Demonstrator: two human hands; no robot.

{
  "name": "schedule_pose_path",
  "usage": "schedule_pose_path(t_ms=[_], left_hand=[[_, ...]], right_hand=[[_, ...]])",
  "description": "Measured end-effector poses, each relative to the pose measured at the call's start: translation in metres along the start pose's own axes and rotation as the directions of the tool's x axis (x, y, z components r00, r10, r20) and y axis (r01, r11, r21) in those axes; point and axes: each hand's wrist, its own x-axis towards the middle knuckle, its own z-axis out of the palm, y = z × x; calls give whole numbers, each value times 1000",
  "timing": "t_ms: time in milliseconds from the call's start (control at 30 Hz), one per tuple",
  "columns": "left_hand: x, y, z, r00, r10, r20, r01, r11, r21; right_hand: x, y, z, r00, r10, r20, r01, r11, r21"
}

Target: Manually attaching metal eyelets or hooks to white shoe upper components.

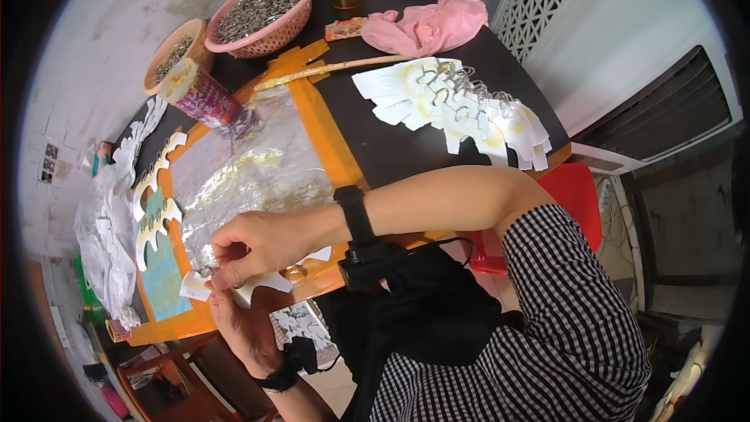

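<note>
Near the table's front left edge, a white cut-out piece [264,284] with wavy edges and a yellowish smear is between my hands. My left hand [244,336] grips it from below, thumb and fingers closed. From above, my right hand [266,244] is closed in a pinch at the same piece, fingertips close to those of the left. A small shiny metal piece [205,271] shows beside the right fingertips, partly hidden by them. Behind the hands lies a clear plastic sheet [289,141] smeared with yellow glue and edged with orange tape.
A pink basket [306,12] and a smaller tub [199,27] hold metal pieces. Near them stand a glue-stained cup [205,101] and a stick [344,69]. White cut-outs with metal rings [469,109] overlap at right. A pink cloth [430,25] and plastic bag [109,242] lie around.
</note>
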Motion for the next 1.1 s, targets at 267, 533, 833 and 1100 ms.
schedule_pose_path(t_ms=[267, 533, 833, 1100], left_hand=[[0, 17, 11, 997, 22, -74, -24, 999, -27], [-4, 24, 21, 987, 148, -64, -150, 988, -25], [-12, 50, 12, 977, 210, -21, -211, 976, -59], [16, 37, 60, 971, -235, -48, 218, 947, -235]], right_hand=[[5, -2, -1, 995, -69, -75, 64, 996, -62], [8, -14, -8, 997, -70, -37, 70, 997, -10], [10, -61, 0, 995, -75, 70, 78, 996, -38], [-4, -31, -32, 972, 235, -17, -235, 971, -49]])
